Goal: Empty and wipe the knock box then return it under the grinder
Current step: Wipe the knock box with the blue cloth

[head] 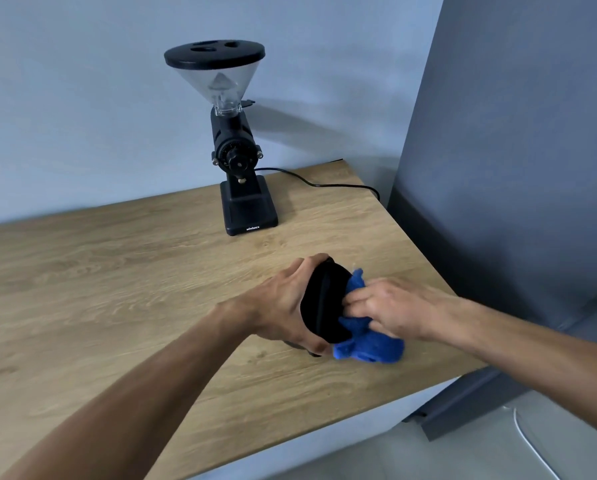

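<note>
The knock box [325, 303] — a black round container — is tipped on its side in front of the grinder [236, 147], well apart from it and nearer the front edge of the wooden counter [117, 271]. The left hand [283, 306] is closed round the box's outer wall, fingers curled over the top and thumb beneath. The right hand [383, 306] has its fingers bunched on a blue cloth [370, 344], pressing it into the box's open mouth, the cloth's loose end trailing onto the counter. No grounds are visible, though the interior is hidden by the cloth and too dark to judge. Assessment: emptying appears done and wiping is in hand. Outstanding — finishing the wipe, setting the cloth aside, and returning the box to the grinder's base, which stands bare beneath the spout.
</note>
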